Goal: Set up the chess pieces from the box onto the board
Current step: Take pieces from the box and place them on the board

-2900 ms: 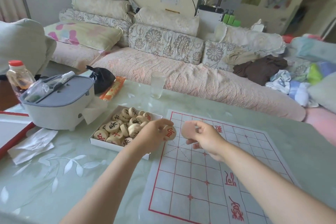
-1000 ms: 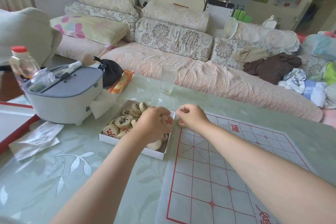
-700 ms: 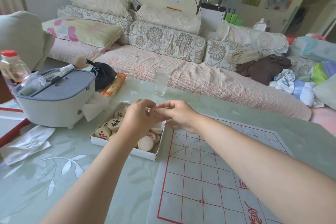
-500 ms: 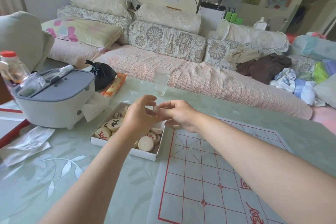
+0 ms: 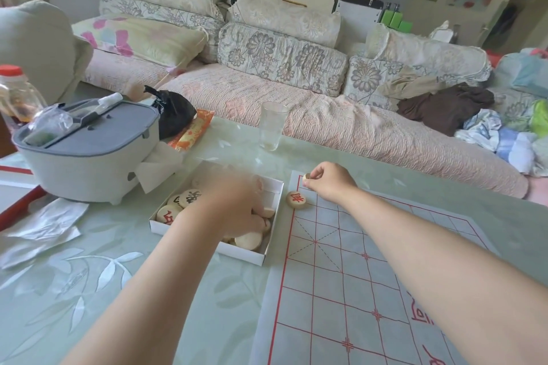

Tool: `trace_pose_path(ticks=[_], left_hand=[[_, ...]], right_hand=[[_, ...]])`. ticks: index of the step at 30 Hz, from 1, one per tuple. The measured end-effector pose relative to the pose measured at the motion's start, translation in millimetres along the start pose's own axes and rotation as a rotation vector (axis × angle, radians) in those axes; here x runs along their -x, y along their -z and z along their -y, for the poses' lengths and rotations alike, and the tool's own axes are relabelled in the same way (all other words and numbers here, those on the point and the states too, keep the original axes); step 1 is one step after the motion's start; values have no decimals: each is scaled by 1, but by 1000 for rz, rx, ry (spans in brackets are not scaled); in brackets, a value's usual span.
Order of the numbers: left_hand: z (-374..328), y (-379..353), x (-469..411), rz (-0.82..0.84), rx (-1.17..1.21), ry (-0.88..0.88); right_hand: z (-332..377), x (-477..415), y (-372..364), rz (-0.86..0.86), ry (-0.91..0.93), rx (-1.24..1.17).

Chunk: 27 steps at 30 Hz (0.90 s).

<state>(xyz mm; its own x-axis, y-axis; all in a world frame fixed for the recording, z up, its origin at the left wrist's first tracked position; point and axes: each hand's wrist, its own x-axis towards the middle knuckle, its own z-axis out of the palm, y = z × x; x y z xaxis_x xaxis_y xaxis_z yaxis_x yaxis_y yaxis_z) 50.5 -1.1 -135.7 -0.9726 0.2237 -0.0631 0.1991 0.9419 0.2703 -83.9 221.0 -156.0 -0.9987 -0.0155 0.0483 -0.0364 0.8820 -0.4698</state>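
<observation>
A paper board with a red grid lies on the table to the right. A white box left of it holds several round wooden pieces. One piece with a red character lies on the board's far left edge. My right hand pinches another wooden piece at the board's far left corner. Blurred by motion, my left hand reaches down into the box among the pieces; whether its fingers grip one is hidden.
A grey-lidded white container stands left of the box, with crumpled paper in front. An empty glass stands beyond the box. A black bag and an orange packet lie further back. A sofa runs behind the table.
My hands were together above the box. The right hand has since moved to the board's far corner with a piece, one piece now lies on the board, and the left hand dropped into the box.
</observation>
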Motion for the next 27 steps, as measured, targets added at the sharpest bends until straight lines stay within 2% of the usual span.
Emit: trace_pose_path(ticks=[4,9,13,18,20,23,27], left_hand=[[-6,-2,2,38,5,-13],[1,-3,3,-6,112,-24],[1,0,8,40,76,-16],[-6,5,12,52,23,-24],[-7,7,13,41,65,-12],[-6,13,17,-5,161,27],[-4,18,21,-126,514,164]], right_hand=[[10,-6,-16,18,10,6],[15,-8,-25,33,14,19],[18,-4,-23,10,41,50],[31,12,-14,-31,142,-26],[37,23,-10,-37,186,-82],[48,46,-8,49,237,-183],[61,81,-3,208,260,-372]])
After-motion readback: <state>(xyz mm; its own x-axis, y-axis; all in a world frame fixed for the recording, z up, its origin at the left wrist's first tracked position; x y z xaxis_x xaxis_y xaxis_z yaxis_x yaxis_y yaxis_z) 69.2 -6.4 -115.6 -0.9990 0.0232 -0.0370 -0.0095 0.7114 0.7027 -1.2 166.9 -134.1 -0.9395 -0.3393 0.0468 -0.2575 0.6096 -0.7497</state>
